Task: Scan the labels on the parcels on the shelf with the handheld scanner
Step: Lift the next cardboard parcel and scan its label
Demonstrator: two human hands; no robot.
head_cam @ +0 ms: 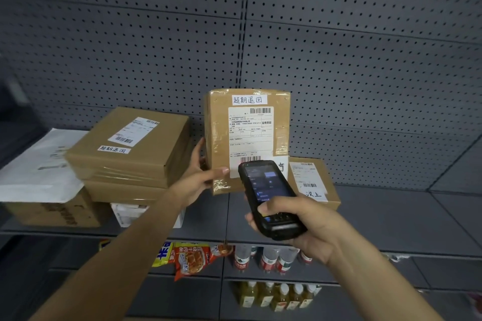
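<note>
My left hand (199,177) grips the lower left corner of a brown cardboard parcel (221,122), which stands upright on the grey shelf (391,216). Its white shipping label (250,135) faces me. In my right hand (300,227) is a black handheld scanner (266,195), screen lit, its top end just in front of the label's lower barcode. A flat parcel with a label (310,180) lies behind the scanner to the right. On the left, a stack of brown boxes (130,154) has a label on top.
A white mailer bag (39,169) lies on a box at far left. A grey pegboard wall (365,73) backs the shelf. Lower shelves hold snack bags (190,258) and several bottles (271,258). The shelf's right part is bare.
</note>
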